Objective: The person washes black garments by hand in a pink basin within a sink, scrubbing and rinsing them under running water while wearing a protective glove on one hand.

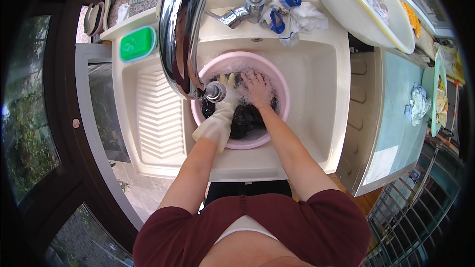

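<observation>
A pink basin [281,83] sits in the cream sink [316,113], holding soapy water and dark laundry [247,118]. My left hand [226,94] wears a pale rubber glove and presses into the dark laundry at the basin's left, partly hidden behind the tap spout. My right hand [256,89] is bare, fingers spread, and rests on the suds and dark cloth in the basin's middle. Whether either hand grips the cloth is hidden by foam.
A long chrome tap [180,29] arches over the sink's left. A green soap box [137,43] sits on the sink's back left corner. Blue and white cloths [292,15] lie by the tap base. A large white basin [366,15] stands at right.
</observation>
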A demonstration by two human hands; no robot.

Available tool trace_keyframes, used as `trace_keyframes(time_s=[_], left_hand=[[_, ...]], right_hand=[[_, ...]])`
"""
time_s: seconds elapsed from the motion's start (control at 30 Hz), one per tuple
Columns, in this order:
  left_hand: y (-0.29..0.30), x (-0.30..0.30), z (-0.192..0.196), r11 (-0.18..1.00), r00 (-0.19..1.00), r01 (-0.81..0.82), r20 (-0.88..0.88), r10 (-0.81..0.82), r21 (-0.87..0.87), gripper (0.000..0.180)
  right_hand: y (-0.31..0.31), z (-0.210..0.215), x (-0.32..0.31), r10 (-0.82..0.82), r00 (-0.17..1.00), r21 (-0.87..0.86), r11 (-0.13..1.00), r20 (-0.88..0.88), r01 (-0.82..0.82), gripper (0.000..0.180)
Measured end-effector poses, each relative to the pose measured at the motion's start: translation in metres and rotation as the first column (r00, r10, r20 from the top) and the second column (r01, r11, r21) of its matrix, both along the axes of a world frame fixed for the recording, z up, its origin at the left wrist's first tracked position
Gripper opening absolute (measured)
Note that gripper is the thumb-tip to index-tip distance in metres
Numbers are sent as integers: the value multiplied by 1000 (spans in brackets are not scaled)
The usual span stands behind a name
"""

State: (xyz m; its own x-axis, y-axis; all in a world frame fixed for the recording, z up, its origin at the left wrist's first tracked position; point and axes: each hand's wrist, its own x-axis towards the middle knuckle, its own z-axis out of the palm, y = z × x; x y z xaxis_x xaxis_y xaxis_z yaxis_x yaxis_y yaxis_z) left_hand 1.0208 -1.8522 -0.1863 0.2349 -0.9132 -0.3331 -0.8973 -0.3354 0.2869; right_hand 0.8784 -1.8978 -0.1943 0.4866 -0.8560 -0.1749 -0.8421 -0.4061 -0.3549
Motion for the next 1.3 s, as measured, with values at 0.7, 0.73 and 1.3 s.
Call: trace_keyframes(time_s=[0.7, 0.73, 1.3], left_hand=[[47, 19, 56, 661, 599, -698, -280, 750, 275, 44], [54, 20, 65, 654, 580, -705, -309, 754, 275, 44], [7, -6, 49, 804, 790, -594, -184, 586, 9, 30]], right_hand=[[-4, 6, 30, -413, 802, 682, 731, 432, 9, 62], [10, 13, 34, -410, 743, 644, 764, 529, -37, 60], [-12, 9, 6, -24, 996, -242, 969, 86, 44, 26]])
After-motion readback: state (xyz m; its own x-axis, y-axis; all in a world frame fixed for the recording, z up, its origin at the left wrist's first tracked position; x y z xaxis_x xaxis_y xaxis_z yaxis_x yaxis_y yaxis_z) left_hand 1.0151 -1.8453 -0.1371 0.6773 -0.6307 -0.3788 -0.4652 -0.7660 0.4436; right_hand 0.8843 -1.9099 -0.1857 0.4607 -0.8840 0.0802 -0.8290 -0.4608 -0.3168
